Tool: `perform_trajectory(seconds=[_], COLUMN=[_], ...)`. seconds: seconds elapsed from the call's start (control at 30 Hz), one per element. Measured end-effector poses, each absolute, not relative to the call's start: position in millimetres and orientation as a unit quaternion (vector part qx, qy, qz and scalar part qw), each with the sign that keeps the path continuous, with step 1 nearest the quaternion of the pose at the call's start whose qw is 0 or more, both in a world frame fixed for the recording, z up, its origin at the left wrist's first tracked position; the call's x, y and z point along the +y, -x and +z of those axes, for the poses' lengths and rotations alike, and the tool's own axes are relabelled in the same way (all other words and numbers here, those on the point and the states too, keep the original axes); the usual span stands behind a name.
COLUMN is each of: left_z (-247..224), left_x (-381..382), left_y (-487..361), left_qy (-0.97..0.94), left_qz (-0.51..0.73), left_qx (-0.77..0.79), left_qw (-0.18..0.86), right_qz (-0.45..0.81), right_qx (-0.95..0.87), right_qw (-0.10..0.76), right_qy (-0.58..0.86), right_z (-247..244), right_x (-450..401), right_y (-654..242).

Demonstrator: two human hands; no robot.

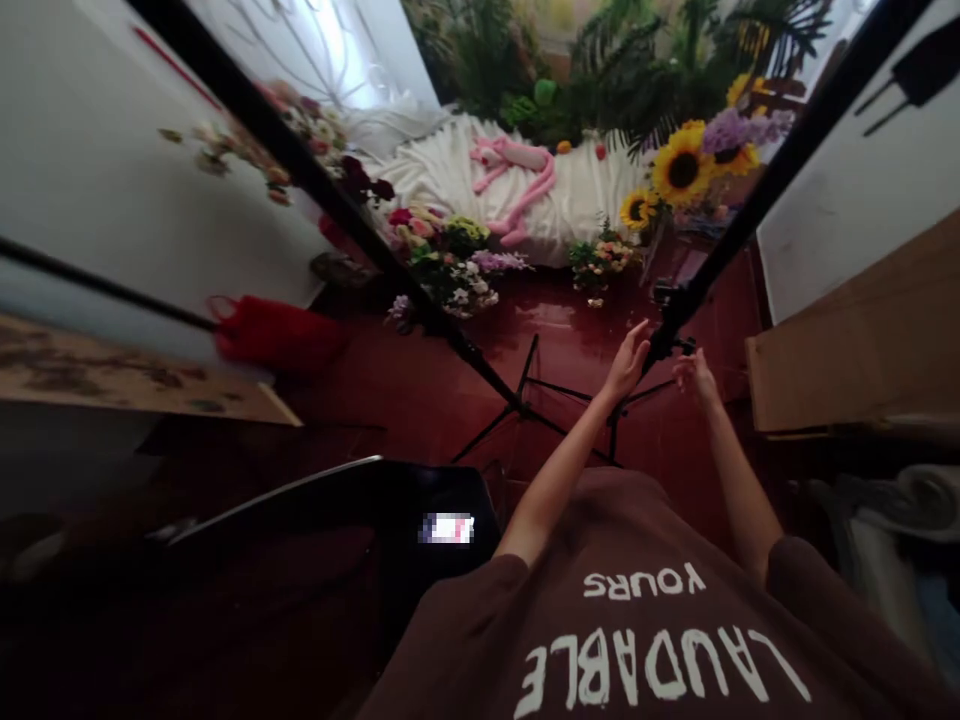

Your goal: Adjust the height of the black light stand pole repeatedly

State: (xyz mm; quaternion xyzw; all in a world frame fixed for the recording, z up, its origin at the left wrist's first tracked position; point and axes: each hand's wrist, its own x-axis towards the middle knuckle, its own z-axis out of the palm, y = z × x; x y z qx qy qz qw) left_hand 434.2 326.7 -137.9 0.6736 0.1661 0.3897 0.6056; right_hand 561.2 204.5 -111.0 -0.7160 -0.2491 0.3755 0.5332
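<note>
Pole (776, 185) slants between left grip (628, 364) and right grip (699, 380).

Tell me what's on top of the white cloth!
On the white cloth lies a long-limbed pink plush toy, with a small orange thing and a small red thing nearby. Whatever is underneath is covered.

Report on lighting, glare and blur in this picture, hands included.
Head view: strong glare washes out the white panel at upper left; head view: pale sheen on the red floor; head view: lower left sinks into shadow, with a bright pixelated patch; head view: left hand and right hand look soft beside the black stand.
</note>
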Motion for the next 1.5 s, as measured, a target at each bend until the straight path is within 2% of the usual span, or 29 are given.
perform_trajectory(seconds=[0.07, 0.23, 0.33, 0.43, 0.53, 0.73, 0.83, 0.93, 1.13, 1.23, 1.37, 1.5], left_z=[-130.4, -138.9, -145.9, -150.8, -155.7, -164.0, -165.4, -165.3, -162.1, -160.9, -160.3, -154.8], left_x=[326.6, 326.4, 327.0, 328.6, 329.3, 328.1, 328.4, 328.6, 327.1, 326.9, 327.3, 324.2], left_y=[-457.8, -484.1, -485.8, -487.1, -490.4, -495.9, -496.3, -495.5, -494.9, -496.2, -495.4, -489.6], left_qy=[-0.702, -0.743, -0.760, -0.772, -0.772, -0.755, -0.751, -0.748, -0.741, -0.741, -0.754, -0.769], left_qz=[0.377, 0.351, 0.353, 0.357, 0.373, 0.404, 0.407, 0.402, 0.395, 0.398, 0.384, 0.358], left_qx=[0.155, 0.226, 0.250, 0.259, 0.268, 0.272, 0.271, 0.266, 0.252, 0.233, 0.230, 0.233], left_qw=[0.585, 0.524, 0.485, 0.458, 0.439, 0.438, 0.444, 0.456, 0.481, 0.488, 0.481, 0.475], right_qz=[0.342, 0.328, 0.359, 0.364, 0.315, 0.061, -0.017, -0.039, 0.012, 0.083, 0.130, 0.152], right_qx=[-0.308, -0.522, -0.568, -0.612, -0.647, -0.688, -0.708, -0.696, -0.603, -0.567, -0.395, -0.360], right_qw=[0.508, 0.256, 0.167, 0.141, 0.140, 0.105, 0.086, 0.118, 0.355, 0.372, 0.394, 0.497], right_qy=[0.728, 0.744, 0.721, 0.688, 0.681, 0.715, 0.701, 0.707, 0.714, 0.730, 0.820, 0.775], right_z=[-84.2, -27.9, -14.2, -13.4, -18.5, -39.2, -52.3, -55.6, -32.0, -31.9, -41.4, -32.8], right_x=[199.3, 208.3, 222.7, 233.2, 233.9, 221.1, 214.3, 207.7, 228.3, 254.9, 279.9, 286.7], right_y=[-595.3, -638.6, -647.9, -654.5, -655.5, -631.7, -623.1, -626.1, -625.1, -601.1, -566.8, -553.8])
